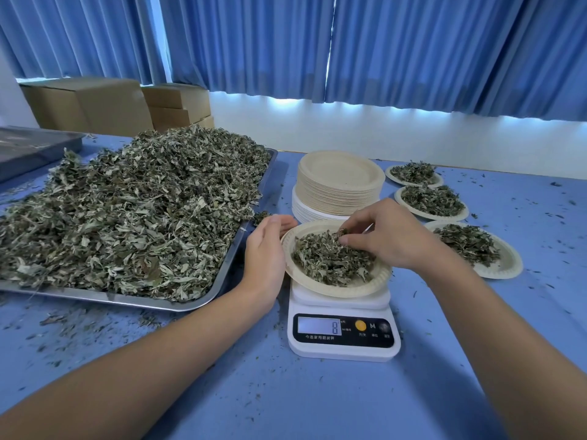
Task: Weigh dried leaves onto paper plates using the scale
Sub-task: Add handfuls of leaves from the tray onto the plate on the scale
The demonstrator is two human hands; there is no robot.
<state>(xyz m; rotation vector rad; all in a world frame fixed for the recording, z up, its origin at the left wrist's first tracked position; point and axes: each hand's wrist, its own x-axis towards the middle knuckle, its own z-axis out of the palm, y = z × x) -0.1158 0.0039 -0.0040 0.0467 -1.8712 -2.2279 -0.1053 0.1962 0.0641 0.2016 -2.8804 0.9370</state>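
Item: portion in adjustment, near the middle of the desk (286,392). The paper plate (333,292) sits on the scale (343,344), overhanging its platform and looking slightly tilted. It holds a loose mound of dried leaves (330,262): grey-green, curled, crumbly, with pale undersides. The display appears to read 8. The left hand (265,249), fingers fairly straight, lies against the plate's left rim. The right hand (381,239) has its fingertips pinched together on a small tuft above the mound. Handling note: change the portion by small pinches only. Take both hands fully off the plate before trusting the figure, since any touch probably skews it. Keep the plate centred. Stock: the heaped tray (222,281) stands toward the left edge. Behind the scale is the plate stack (338,182), with three filled plates (505,268) toward the right edge.
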